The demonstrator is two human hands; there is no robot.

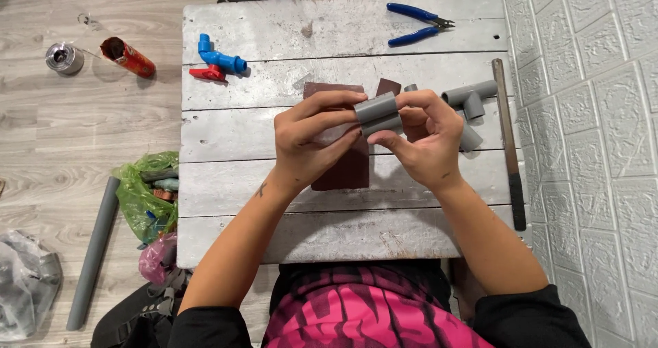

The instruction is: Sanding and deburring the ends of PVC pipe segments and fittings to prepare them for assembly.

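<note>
Wooden floor (pixel 62 135) (white embossed wall (pixel 589 115))

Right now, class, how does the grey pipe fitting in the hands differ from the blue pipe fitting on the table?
The grey pipe fitting is a short plain sleeve held above the table between the left hand and right hand. The blue pipe fitting is bent, has a red handle, and lies untouched near the table's far left. Both look like plastic plumbing parts.

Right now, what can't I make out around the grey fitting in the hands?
Head view only:
- Grey fitting: its ends and underside, covered by fingers of the left hand and right hand.
- Brown sandpaper sheet: middle hidden behind both hands.
- Grey tee fitting: lower part behind the right hand.
- Green bag: contents too jumbled to tell.
</note>
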